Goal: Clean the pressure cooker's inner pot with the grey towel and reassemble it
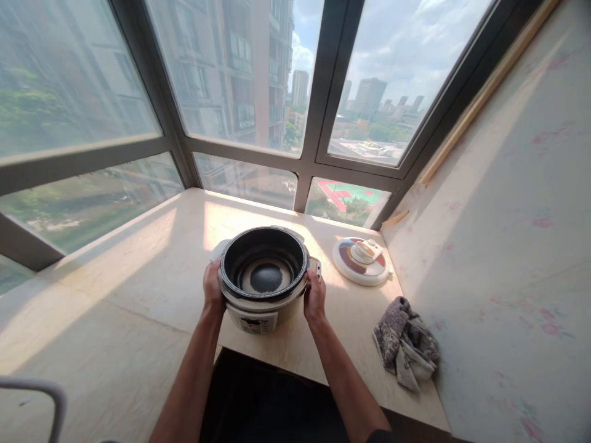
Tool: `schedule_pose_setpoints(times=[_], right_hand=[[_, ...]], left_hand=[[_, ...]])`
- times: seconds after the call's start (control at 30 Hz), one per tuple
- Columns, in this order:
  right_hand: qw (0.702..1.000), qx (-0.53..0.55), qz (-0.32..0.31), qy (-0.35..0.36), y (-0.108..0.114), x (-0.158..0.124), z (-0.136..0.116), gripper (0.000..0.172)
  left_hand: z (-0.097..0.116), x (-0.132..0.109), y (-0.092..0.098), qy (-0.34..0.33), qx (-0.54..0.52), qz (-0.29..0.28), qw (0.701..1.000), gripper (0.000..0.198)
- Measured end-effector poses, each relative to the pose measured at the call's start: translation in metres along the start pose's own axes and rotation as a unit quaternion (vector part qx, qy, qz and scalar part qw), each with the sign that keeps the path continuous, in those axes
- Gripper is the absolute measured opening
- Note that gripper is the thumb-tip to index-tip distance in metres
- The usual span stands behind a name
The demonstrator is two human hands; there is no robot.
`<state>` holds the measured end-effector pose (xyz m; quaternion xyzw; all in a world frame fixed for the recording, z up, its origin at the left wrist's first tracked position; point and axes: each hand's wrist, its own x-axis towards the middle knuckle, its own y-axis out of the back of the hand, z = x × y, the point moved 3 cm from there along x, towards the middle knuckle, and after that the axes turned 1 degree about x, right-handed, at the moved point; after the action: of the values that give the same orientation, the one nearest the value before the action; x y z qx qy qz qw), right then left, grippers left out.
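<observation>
An open rice cooker (263, 280) with a dark inner rim and no lid stands near the front edge of the pale wooden counter (138, 289). My left hand (212, 289) grips its left side, fingers curled round the body. My right hand (314, 296) grips its right side the same way, near the small handle. The heating plate shows at the bottom of the cooker. The cooker's round white lid (361, 260) lies flat on the counter to the right, apart from the cooker.
A crumpled grey and white cloth (406, 341) lies on the counter at the right, near the wall (508, 246). Large windows (240, 80) close off the back and left. A dark gap (268, 400) opens below the counter's front edge. A grey curved rail (41, 394) shows at bottom left.
</observation>
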<state>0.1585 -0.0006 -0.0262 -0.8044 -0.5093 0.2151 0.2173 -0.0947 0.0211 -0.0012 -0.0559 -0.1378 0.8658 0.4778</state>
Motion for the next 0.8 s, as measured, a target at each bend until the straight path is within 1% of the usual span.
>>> schedule_pose_setpoints(times=[0.07,0.17,0.27,0.37,0.47,0.53,0.6,0.63,0.7,0.73,0.77,0.8], right_hand=[[1.000,0.003,0.020,0.018,0.020,0.006,-0.016,0.031],[0.997,0.001,0.053,0.048,0.053,0.013,-0.039,0.030],[0.993,-0.010,0.088,0.073,0.085,0.014,-0.059,0.029],[0.990,-0.041,0.099,0.096,0.112,0.014,-0.075,0.030],[0.986,-0.081,0.097,0.104,0.131,0.013,-0.086,0.032],[0.987,-0.097,0.088,0.091,0.138,0.011,-0.091,0.034],[0.991,-0.104,0.050,0.071,0.142,0.009,-0.095,0.038],[0.992,-0.107,0.023,0.063,0.143,0.008,-0.098,0.041],[0.992,-0.106,-0.032,0.052,0.147,0.008,-0.105,0.048],[0.992,-0.104,-0.047,0.049,0.151,0.010,-0.109,0.052],[0.992,-0.100,-0.049,0.052,0.156,0.015,-0.115,0.057],[0.993,-0.097,-0.037,0.060,0.162,0.022,-0.120,0.062]], left_hand=[[-0.003,-0.020,-0.022,0.020,-0.010,0.009,1.000,0.035],[-0.006,-0.049,-0.053,0.028,0.006,0.019,0.999,0.032],[-0.011,-0.075,-0.081,0.040,0.021,-0.010,0.999,0.030],[-0.015,-0.097,-0.101,0.047,0.033,-0.031,0.998,0.029],[-0.018,-0.112,-0.110,0.033,0.073,-0.020,0.997,0.028],[-0.020,-0.115,-0.111,0.022,0.096,-0.010,0.995,0.028],[-0.023,-0.109,-0.107,0.028,0.108,-0.010,0.994,0.026],[-0.025,-0.103,-0.104,0.040,0.110,-0.017,0.993,0.026],[-0.029,-0.086,-0.100,0.085,0.107,-0.030,0.990,0.024],[-0.029,-0.077,-0.099,0.097,0.105,-0.035,0.989,0.025],[-0.028,-0.067,-0.099,0.096,0.105,-0.040,0.989,0.027],[-0.026,-0.058,-0.102,0.079,0.111,-0.049,0.989,0.030]])
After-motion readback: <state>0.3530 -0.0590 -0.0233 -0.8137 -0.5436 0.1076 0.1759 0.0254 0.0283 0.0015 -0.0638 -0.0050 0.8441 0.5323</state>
